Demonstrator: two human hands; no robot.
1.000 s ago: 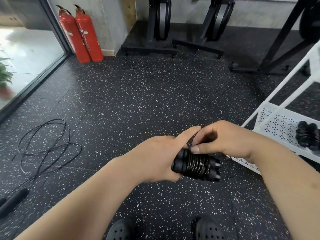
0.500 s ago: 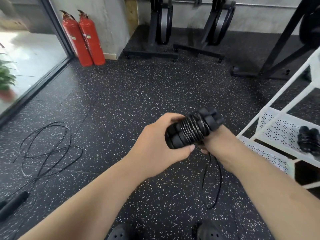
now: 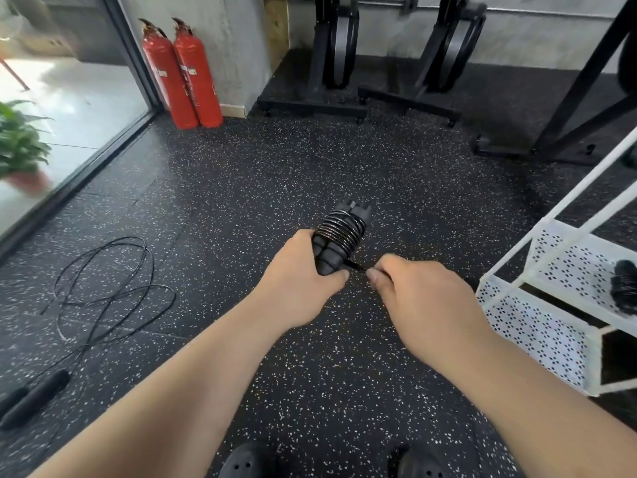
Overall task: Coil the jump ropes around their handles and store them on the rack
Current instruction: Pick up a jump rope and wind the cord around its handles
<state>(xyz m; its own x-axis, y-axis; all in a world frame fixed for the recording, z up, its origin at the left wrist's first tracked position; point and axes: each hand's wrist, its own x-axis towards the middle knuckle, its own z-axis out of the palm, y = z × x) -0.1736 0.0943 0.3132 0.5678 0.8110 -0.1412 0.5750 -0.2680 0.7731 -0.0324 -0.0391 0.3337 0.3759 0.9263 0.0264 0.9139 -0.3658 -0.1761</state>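
My left hand (image 3: 300, 281) grips the lower end of a pair of black jump rope handles (image 3: 339, 236) that point away from me, with black rope wound in tight turns round their middle. My right hand (image 3: 420, 298) pinches the short free end of that rope (image 3: 355, 266) just right of the handles. A second jump rope (image 3: 103, 288) lies uncoiled on the floor at the left, its black handles (image 3: 32, 396) near the lower left edge. A coiled black rope bundle (image 3: 624, 288) lies on the white perforated rack (image 3: 537, 326) at the right.
Two red fire extinguishers (image 3: 182, 74) stand by the wall at the back left, next to a glass door. Black exercise machines (image 3: 337, 56) line the back wall. A potted plant (image 3: 20, 146) sits outside the glass. My black shoes (image 3: 241, 462) show at the bottom.
The bundle turned from lying sideways to pointing away from me. My right hand came out from under it and now pulls the rope's end to the right; the hanging loop is gone.
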